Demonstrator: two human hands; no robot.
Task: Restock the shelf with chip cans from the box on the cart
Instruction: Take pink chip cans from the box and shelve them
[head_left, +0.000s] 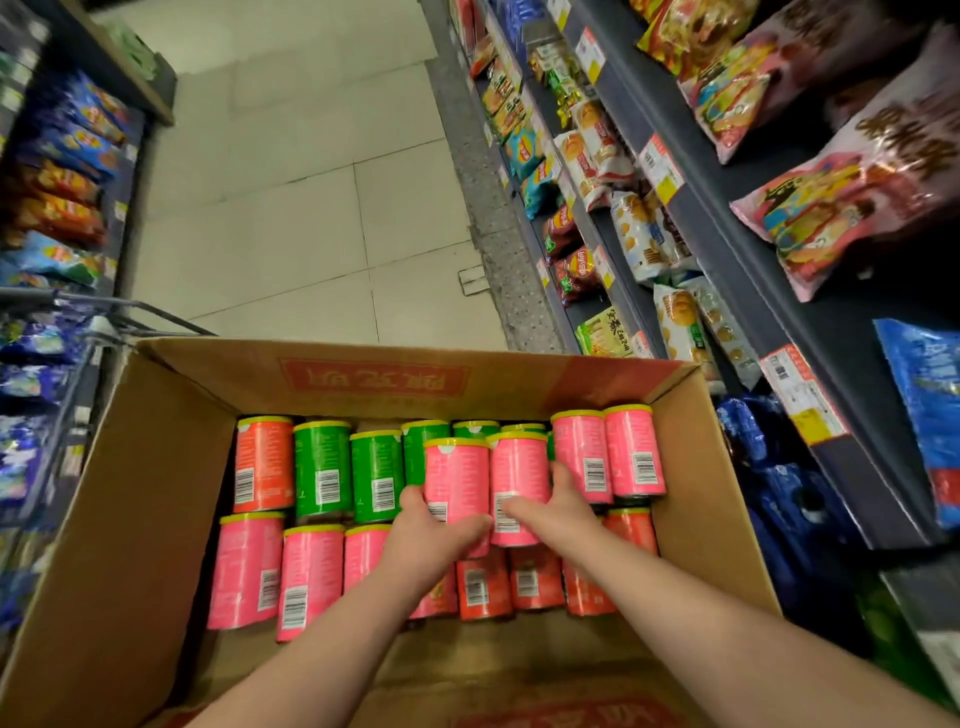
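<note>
My left hand (434, 527) grips one pink chip can (457, 475), my right hand (563, 512) the neighbouring can (519, 475), side by side, so two leave the cardboard box (156, 467) together

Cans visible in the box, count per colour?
pink cans: 8, one in the left hand, one in the right hand
green cans: 5
orange-red cans: 5
total: 18, a few partly hidden

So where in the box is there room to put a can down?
Only a bare cardboard strip between the near row of cans and the box's near side. Everywhere else, cans lie packed side by side.
</note>
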